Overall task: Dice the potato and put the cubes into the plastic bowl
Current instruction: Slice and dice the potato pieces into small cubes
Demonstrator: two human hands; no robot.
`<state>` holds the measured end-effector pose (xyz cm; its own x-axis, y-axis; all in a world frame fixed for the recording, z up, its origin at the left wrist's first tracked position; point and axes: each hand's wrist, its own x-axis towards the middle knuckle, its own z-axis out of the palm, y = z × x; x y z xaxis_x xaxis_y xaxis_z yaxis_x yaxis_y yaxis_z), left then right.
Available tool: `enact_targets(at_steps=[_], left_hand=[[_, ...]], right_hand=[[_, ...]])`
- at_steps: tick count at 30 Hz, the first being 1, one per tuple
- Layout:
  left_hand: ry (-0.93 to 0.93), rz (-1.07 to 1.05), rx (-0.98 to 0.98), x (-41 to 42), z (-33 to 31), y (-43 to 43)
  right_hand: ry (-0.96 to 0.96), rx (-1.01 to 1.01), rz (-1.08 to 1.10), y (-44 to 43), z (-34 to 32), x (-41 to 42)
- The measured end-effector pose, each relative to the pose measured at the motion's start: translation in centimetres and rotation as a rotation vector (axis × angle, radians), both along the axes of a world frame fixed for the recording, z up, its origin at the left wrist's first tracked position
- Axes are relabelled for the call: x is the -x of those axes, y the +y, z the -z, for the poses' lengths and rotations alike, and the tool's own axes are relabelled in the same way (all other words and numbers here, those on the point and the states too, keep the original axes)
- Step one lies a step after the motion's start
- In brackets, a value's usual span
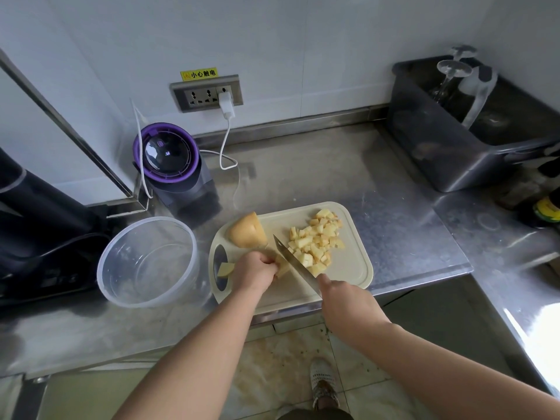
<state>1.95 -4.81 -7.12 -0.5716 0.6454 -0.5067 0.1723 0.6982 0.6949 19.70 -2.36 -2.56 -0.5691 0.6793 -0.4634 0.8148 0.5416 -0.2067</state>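
Steel counter (333, 177) carries cutting board (354, 265), plastic bowl (151, 298), grey bin (439, 153).

Soft, even light, moderately bright, cool grey cast. Hard white glare on steel counter (542, 322) at lower right; duller sheen along its front edge. Faint soft shadows beside bowl (148, 262) and cutting board (357, 268). Wide-angle bending: wall (333, 56) seams and counter edges curve near borders. Centre fairly sharp. Glasses (451, 74) in tub (439, 153) smeared and blurry. Slight overall softness.

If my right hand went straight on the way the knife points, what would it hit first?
Likely the uncut potato half at the cutting board's back left; the knife tip sits close beside it, though depth is unclear.
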Motion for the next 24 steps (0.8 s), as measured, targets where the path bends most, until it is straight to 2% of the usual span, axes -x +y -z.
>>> enact_targets(at_steps=[13, 16, 18, 21, 22, 24], left_hand=[[0.006, 0.042, 0.003, 0.3, 0.1, 0.0], [0.138, 0.105, -0.025, 1.2, -0.7, 0.2], [0.224, 0.055, -0.116, 1.9, -1.9, 0.8], [0.156, -0.125, -0.374, 2.5, -4.1, 1.9], [0.147, -0.114, -0.443, 2.5, -4.9, 2.2], [0.145, 0.072, -0.478, 2.3, -6.3, 2.8]], right_hand=[[0.02, 0.004, 0.041, 0.5, 0.1, -0.3], [0.038, -0.028, 0.043, 1.1, -0.5, -0.5], [0.039, -0.048, 0.032, 1.6, -0.9, -0.9], [0.014, -0.149, -0.032, 2.4, -1.7, -1.9], [-0.004, -0.226, -0.081, 2.6, -2.1, -2.3], [-0.029, -0.369, -0.186, 3.2, -2.8, -3.0]])
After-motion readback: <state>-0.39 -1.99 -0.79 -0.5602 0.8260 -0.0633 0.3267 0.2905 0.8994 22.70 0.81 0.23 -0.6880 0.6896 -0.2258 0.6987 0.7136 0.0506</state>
